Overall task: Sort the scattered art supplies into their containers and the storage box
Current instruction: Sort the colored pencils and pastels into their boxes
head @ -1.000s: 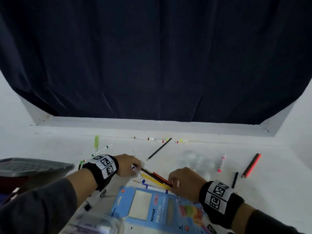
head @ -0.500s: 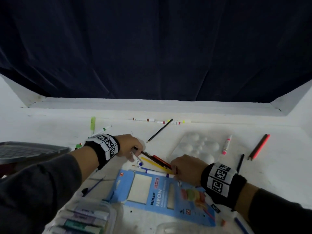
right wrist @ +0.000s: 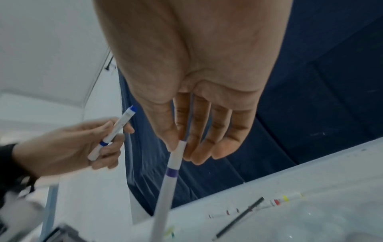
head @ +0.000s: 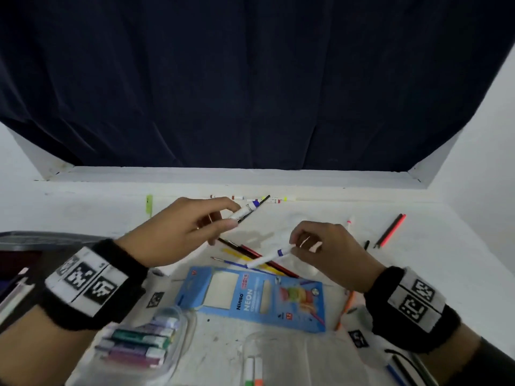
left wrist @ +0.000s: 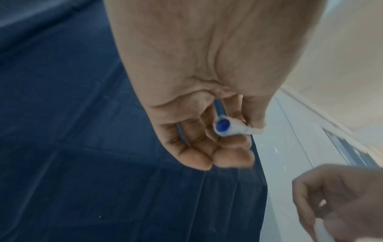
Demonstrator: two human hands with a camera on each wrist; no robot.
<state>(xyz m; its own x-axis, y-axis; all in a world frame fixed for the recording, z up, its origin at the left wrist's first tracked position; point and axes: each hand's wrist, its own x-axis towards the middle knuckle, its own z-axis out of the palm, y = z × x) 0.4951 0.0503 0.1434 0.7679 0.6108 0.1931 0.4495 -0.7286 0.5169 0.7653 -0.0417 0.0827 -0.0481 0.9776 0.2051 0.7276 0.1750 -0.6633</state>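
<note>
Markers, one in each of my hands, are lifted above a white counter (head: 418, 274) so I can carry them off together. My left hand (head: 178, 235) pinches a white marker with a blue cap (head: 245, 210) between thumb and fingers, cap pointing away from me; the left wrist view shows my fingers (left wrist: 207, 147) curled round the barrel. A thin dark stick, perhaps a pencil, seems to lie along it, but I cannot tell whether I hold that too. My right hand (head: 331, 254) pinches a second white marker with a purple band (head: 269, 257) by one end, thumb against fingertips, its barrel slanting down to the left.

Below my hands lies a loose cluster of pencils (head: 250, 254), red, yellow and blue, crossing one another. Nearer me is a flat blue pencil box (head: 250, 296). At the near left sits a clear tub of paint tubes (head: 136, 341). At the near edge a clear cup (head: 267, 355) holds two markers, probably where these belong. More markers (head: 250, 198) line the back of the counter; red pencils (head: 390, 231) lie far right.
</note>
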